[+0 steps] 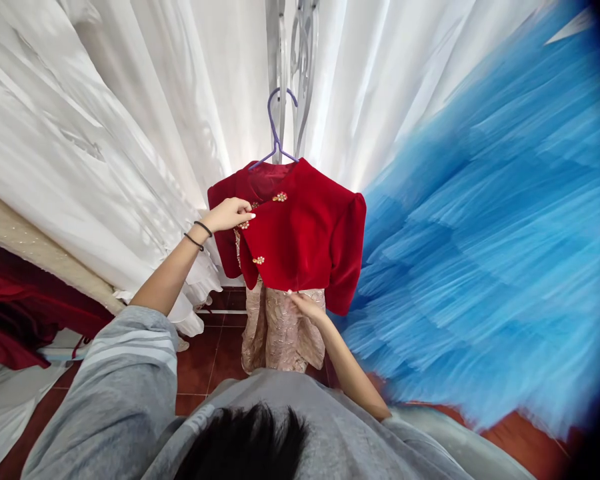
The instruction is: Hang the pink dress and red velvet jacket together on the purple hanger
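A short red velvet jacket (305,227) hangs on a purple hanger (275,133), over a pale pink-gold brocade garment (283,327). Jewelled flower clasps (280,197) run along the jacket's slanted front opening. My left hand (233,213), two dark bands on its wrist, pinches the front edge of the jacket near the upper clasps. Lower down, my right hand (309,307) holds the bottom hem between thumb and fingers, in front of the brocade; part of that grip is hidden.
White drapes and gowns (145,120) hang behind and to the left. A metal scrollwork stand (304,60) carries the hanger. Blue layered tulle (480,233) fills the right side. Dark red fabric (25,307) lies at far left, above red floor tiles (195,357).
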